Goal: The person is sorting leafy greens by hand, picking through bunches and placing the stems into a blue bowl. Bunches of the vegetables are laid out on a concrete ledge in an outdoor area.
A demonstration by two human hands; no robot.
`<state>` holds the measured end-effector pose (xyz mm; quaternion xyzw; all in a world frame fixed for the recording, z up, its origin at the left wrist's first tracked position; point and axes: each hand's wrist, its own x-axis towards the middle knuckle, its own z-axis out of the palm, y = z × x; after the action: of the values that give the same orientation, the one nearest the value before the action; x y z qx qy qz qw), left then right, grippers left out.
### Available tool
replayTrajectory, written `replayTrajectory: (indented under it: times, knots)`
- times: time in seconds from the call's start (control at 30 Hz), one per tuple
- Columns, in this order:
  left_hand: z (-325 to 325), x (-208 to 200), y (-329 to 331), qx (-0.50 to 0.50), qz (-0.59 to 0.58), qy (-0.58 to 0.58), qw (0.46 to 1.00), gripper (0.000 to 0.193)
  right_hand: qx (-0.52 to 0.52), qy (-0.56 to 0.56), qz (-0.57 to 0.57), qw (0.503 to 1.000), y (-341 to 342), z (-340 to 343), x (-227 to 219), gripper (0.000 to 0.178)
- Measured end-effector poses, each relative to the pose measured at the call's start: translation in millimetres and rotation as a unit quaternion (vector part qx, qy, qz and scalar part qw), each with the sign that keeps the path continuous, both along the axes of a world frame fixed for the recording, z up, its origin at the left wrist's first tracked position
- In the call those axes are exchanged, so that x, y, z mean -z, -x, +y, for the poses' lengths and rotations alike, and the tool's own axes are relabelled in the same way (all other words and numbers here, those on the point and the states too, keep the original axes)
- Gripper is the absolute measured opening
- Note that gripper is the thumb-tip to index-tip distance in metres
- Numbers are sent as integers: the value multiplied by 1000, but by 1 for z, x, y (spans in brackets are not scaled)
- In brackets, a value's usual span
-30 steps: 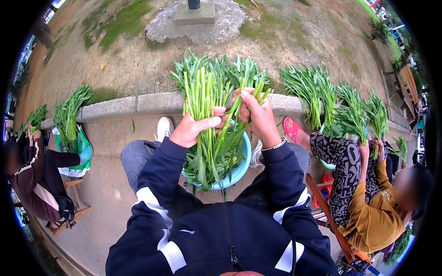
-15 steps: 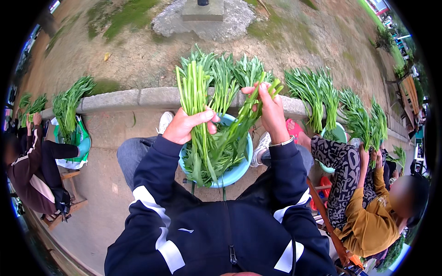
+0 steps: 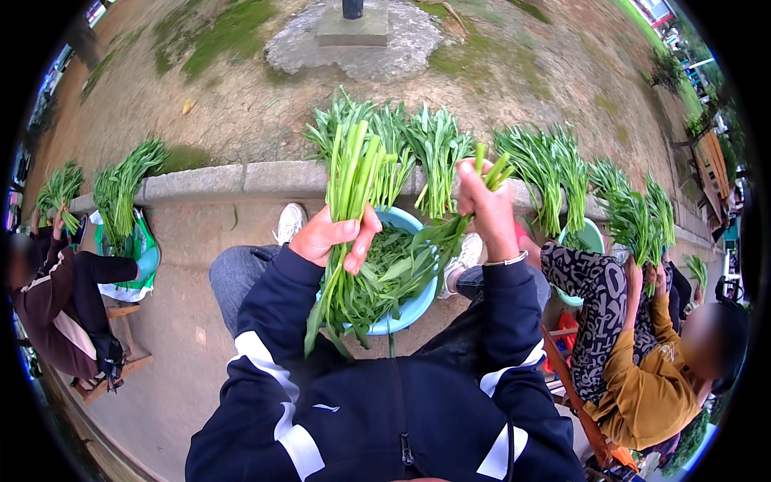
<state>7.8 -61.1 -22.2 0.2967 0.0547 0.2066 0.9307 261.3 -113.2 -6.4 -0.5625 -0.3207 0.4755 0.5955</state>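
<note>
My left hand [image 3: 336, 234] grips a thick bunch of water spinach [image 3: 353, 173], pale cut stems up and leaves hanging down over the basin's near left rim. To its right, my right hand [image 3: 487, 199] is closed around a smaller bunch of stems [image 3: 495, 170]; their leaves trail down to the left over the basin. Beneath both hands, between my knees, stands a light blue basin [image 3: 422, 303] with loose green leaves in it. Beyond the basin, several bunches of the same greens [image 3: 438, 149] lean on the stone kerb [image 3: 277, 177].
More bundled greens [image 3: 542, 165] lie along the kerb to the right, near a green basin [image 3: 593, 236]. A person in a mustard top [image 3: 642, 386] sits at right holding greens. At left, another seated person [image 3: 60, 309] is beside a green and white bag [image 3: 144, 265].
My right hand has moved right and down with its bunch, away from the left one. My left hand has shifted slightly right, and its bunch now hangs lower over the basin's near rim.
</note>
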Motion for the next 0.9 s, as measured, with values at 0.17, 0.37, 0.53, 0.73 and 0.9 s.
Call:
replayTrajectory:
  times: [0.17,0.37,0.53,0.73,0.9]
  knots:
    - [-5,-4,-11,11,20,-13,1000,35,-115,23,34,993,27,-1,1,22]
    - [-3,-4,-20,13,159,-65,985,32,-150,8,91,985,43,4,-6,31]
    - [-8,-15,-27,17,216,-122,969,42,-162,-6,231,959,36,9,2,27]
    - [-5,-10,-20,32,156,-119,980,52,-147,-7,220,964,36,9,-3,27]
    - [-3,-2,-13,27,92,-71,993,64,-150,-24,194,969,36,12,0,26]
